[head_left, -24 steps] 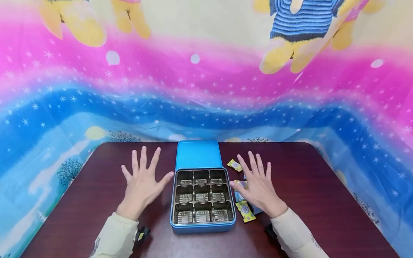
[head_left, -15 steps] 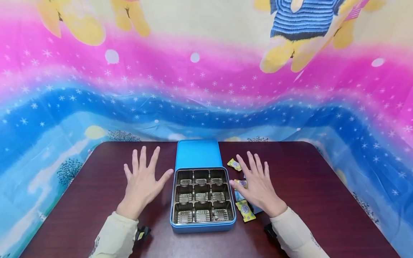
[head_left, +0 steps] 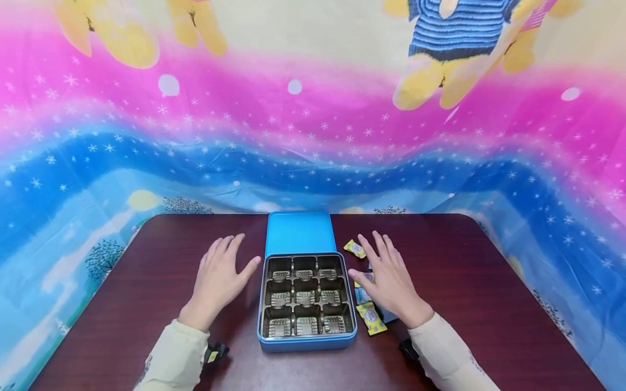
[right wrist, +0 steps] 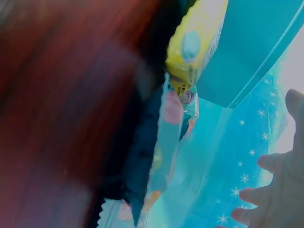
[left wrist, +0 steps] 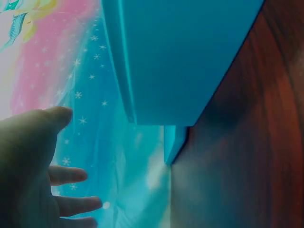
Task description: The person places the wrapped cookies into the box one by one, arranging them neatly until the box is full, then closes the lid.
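A blue tin (head_left: 307, 344) holds a dark plastic tray (head_left: 306, 297) divided into several square compartments, with nothing in them. To its left my left hand (head_left: 218, 282) hovers with relaxed fingers, apart from the tin's side. On the other side my right hand (head_left: 391, 285) is held with fingers spread above a group of wrapped sweets, gripping nothing. A yellow wrapped sweet (head_left: 371, 319) lies nearest me, and another yellow sweet (head_left: 354, 248) lies farther back. Blue wrapped sweets (right wrist: 166, 128) lie between them, partly hidden by the right hand in the head view.
Behind the tin lies its blue lid (head_left: 300, 233). All this rests on a dark red-brown wooden table (head_left: 489, 304). A colourful printed cloth (head_left: 313, 125) hangs around the table's back and sides.
The fingers of my left hand have bent and drawn closer together. My right hand's fingers have come slightly closer together. The tin and sweets stay where they were.
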`<state>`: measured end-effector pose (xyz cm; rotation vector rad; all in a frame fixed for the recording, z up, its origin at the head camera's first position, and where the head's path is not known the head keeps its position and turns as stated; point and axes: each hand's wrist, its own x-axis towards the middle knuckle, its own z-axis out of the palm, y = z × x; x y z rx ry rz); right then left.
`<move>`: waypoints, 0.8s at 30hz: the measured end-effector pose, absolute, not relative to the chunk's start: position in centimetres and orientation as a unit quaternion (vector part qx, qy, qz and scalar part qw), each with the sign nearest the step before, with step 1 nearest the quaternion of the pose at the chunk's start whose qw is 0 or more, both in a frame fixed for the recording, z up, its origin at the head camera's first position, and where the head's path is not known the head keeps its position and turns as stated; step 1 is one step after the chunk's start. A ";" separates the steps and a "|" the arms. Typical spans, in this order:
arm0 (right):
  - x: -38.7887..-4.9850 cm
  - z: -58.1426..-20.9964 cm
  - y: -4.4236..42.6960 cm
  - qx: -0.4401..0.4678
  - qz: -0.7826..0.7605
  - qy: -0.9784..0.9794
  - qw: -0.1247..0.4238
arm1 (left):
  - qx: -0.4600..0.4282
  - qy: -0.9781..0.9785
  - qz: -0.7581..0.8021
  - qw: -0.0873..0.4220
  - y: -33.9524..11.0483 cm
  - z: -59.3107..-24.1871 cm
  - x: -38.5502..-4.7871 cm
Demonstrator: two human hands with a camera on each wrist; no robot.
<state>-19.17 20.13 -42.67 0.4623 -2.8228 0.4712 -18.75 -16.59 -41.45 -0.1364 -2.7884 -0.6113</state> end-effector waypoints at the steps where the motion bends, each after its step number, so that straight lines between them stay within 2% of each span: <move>1: -19.2 -42.7 20.2 0.158 0.162 -0.966 0.122 | -0.050 -0.966 -0.211 0.139 -16.5 -41.6 -18.8; 16: -19.0 -42.8 20.8 0.165 0.160 -0.968 0.101 | -0.059 -0.963 -0.254 0.061 -15.6 -42.7 -18.9; 24: -19.1 -42.8 21.3 0.177 0.140 -0.970 0.089 | -0.065 -0.966 -0.247 0.046 -15.3 -43.1 -19.2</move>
